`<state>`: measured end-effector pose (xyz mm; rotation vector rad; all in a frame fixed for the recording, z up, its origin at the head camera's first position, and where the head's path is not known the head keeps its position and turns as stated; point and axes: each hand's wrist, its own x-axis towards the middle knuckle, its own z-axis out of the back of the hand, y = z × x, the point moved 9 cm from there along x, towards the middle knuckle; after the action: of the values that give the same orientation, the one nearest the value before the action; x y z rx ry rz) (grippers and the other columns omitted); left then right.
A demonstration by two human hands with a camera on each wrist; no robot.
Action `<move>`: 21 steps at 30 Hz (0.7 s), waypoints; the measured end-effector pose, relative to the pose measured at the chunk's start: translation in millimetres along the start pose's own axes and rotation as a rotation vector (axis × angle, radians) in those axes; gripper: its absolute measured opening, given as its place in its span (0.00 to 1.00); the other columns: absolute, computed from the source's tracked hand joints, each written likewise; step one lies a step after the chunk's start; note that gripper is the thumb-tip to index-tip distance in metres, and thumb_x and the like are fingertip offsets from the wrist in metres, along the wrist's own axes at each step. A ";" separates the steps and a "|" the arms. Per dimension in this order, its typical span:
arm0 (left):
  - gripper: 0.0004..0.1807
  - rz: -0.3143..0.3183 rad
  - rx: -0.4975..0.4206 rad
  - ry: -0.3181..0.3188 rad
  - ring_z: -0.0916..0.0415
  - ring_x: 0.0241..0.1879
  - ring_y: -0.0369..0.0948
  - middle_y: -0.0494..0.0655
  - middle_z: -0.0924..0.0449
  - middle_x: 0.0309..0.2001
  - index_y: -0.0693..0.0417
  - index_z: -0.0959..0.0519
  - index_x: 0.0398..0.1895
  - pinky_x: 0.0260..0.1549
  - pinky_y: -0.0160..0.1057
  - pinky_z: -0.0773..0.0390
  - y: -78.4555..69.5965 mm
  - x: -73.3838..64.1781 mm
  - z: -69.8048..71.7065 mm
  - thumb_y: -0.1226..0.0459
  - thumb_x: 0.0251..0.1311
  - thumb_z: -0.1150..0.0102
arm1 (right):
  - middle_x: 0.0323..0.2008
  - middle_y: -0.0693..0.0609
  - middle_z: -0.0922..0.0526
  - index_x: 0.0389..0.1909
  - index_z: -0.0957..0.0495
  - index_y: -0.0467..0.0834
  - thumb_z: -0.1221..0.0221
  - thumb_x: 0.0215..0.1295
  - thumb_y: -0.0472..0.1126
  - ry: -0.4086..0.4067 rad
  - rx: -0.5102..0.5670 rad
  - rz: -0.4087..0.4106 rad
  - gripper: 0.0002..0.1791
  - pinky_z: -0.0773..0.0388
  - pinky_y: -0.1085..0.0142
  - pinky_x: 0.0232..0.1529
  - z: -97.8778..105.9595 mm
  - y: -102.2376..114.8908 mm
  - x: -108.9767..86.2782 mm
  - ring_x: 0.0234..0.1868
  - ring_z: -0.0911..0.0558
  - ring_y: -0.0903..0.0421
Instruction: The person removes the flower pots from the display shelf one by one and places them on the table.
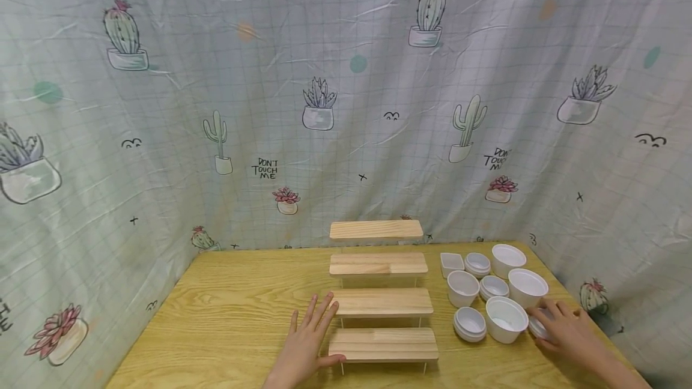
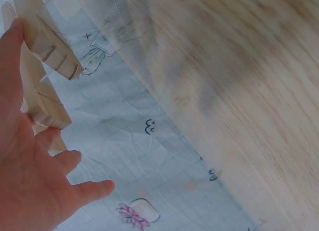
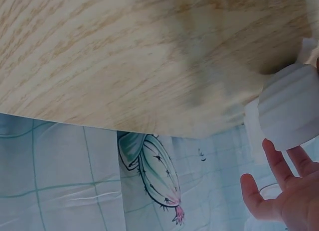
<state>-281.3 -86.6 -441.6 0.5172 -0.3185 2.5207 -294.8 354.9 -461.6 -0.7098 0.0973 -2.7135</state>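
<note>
A tiered stand of pale wooden boards (image 1: 381,303) on thin white supports stands at the middle of the table. My left hand (image 1: 303,344) is at its left end, fingers straight and spread, with the thumb at the front of the lowest board. The left wrist view shows the same hand (image 2: 40,166) against the board ends. On the right, my right hand (image 1: 570,335) grips a small white ribbed pot (image 3: 291,109) by its sides, at the front right of a group of pots. From above, the fingers partly cover this pot (image 1: 539,324).
Several white pots, such as a round one (image 1: 505,320) and a square one (image 1: 452,263), stand close together right of the stand. The wooden table (image 1: 232,317) extends to the left. A cactus-print curtain (image 1: 346,95) hangs behind and along both sides.
</note>
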 end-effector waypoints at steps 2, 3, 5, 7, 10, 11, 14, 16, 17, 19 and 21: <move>0.51 -0.002 0.001 -0.003 0.89 0.64 0.30 0.51 0.49 0.69 0.52 0.45 0.67 0.49 0.70 0.41 -0.2 0.2 0.0 0.39 0.39 0.43 | 0.38 0.52 0.29 0.38 0.25 0.52 0.29 0.30 0.48 0.020 0.008 -0.016 0.27 0.37 0.52 0.28 -1.7 -1.5 -0.5 0.37 0.29 0.53; 0.51 -0.002 0.001 -0.004 0.89 0.64 0.30 0.51 0.49 0.69 0.52 0.45 0.67 0.49 0.71 0.41 -0.2 0.3 -0.1 0.39 0.39 0.43 | 0.38 0.51 0.29 0.38 0.25 0.52 0.29 0.30 0.48 0.022 0.008 -0.018 0.27 0.37 0.52 0.28 -2.0 -1.8 -0.7 0.37 0.29 0.52; 0.51 -0.005 0.005 -0.007 0.89 0.64 0.30 0.51 0.49 0.68 0.52 0.45 0.66 0.49 0.71 0.41 -0.4 0.3 -0.1 0.39 0.38 0.43 | 0.38 0.51 0.29 0.38 0.25 0.52 0.29 0.29 0.48 0.007 0.003 -0.014 0.28 0.37 0.52 0.27 -1.4 -2.1 -1.0 0.37 0.29 0.52; 0.51 -0.006 0.009 -0.010 0.89 0.64 0.30 0.51 0.49 0.68 0.53 0.45 0.66 0.49 0.71 0.41 -0.5 0.3 -0.1 0.39 0.38 0.42 | 0.39 0.50 0.29 0.38 0.25 0.51 0.29 0.28 0.48 -0.011 -0.004 -0.009 0.28 0.37 0.52 0.26 -0.9 -2.5 -1.4 0.37 0.28 0.52; 0.51 -0.006 0.006 -0.010 0.89 0.64 0.30 0.51 0.49 0.69 0.53 0.45 0.66 0.49 0.71 0.41 -0.6 0.3 -0.1 0.40 0.38 0.42 | 0.39 0.49 0.29 0.39 0.25 0.51 0.29 0.28 0.48 -0.025 0.000 -0.008 0.29 0.38 0.52 0.26 -1.8 -3.9 -2.2 0.37 0.28 0.51; 0.51 -0.007 0.007 -0.011 0.88 0.65 0.30 0.50 0.49 0.69 0.53 0.45 0.66 0.49 0.71 0.41 -0.7 0.3 0.0 0.40 0.38 0.42 | 0.39 0.49 0.29 0.39 0.26 0.51 0.29 0.28 0.48 -0.027 0.001 -0.008 0.30 0.37 0.52 0.26 -2.4 -4.4 -2.4 0.37 0.28 0.51; 0.51 -0.006 0.006 -0.011 0.88 0.65 0.31 0.50 0.49 0.69 0.52 0.45 0.67 0.49 0.71 0.41 -0.5 0.1 0.0 0.40 0.38 0.43 | 0.40 0.48 0.29 0.40 0.26 0.51 0.28 0.28 0.49 -0.035 0.003 -0.004 0.30 0.37 0.52 0.26 -4.0 -5.3 -3.0 0.37 0.28 0.50; 0.51 -0.006 0.009 -0.014 0.88 0.65 0.31 0.51 0.49 0.68 0.52 0.45 0.67 0.49 0.71 0.41 -0.4 0.0 0.1 0.39 0.38 0.43 | 0.40 0.48 0.29 0.41 0.26 0.50 0.29 0.28 0.49 -0.036 0.004 0.002 0.31 0.37 0.53 0.27 -5.3 -5.5 -3.4 0.37 0.28 0.50; 0.51 -0.007 0.013 -0.015 0.88 0.65 0.31 0.51 0.49 0.68 0.52 0.45 0.66 0.49 0.71 0.41 -0.4 0.0 0.1 0.39 0.39 0.44 | 0.40 0.48 0.29 0.41 0.27 0.50 0.29 0.29 0.49 -0.037 -0.001 0.005 0.31 0.37 0.53 0.27 -5.4 -5.2 -3.6 0.37 0.28 0.51; 0.51 -0.010 0.016 -0.015 0.89 0.64 0.30 0.51 0.49 0.68 0.52 0.45 0.66 0.49 0.71 0.41 -0.4 -0.1 -0.1 0.38 0.39 0.44 | 0.40 0.48 0.29 0.42 0.27 0.50 0.29 0.30 0.49 -0.037 0.003 0.009 0.31 0.37 0.54 0.26 -5.3 -4.8 -4.5 0.37 0.28 0.50; 0.51 -0.016 0.028 -0.016 0.90 0.64 0.31 0.51 0.49 0.68 0.52 0.45 0.67 0.48 0.71 0.40 -0.7 -0.1 -0.6 0.38 0.39 0.45 | 0.40 0.47 0.29 0.43 0.27 0.49 0.29 0.31 0.49 -0.032 0.009 0.001 0.31 0.37 0.55 0.27 -4.6 -4.7 -5.8 0.37 0.28 0.51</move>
<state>-281.1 -85.9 -442.1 0.5488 -0.2839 2.5105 -293.8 361.1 -467.6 -0.7497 0.0782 -2.6989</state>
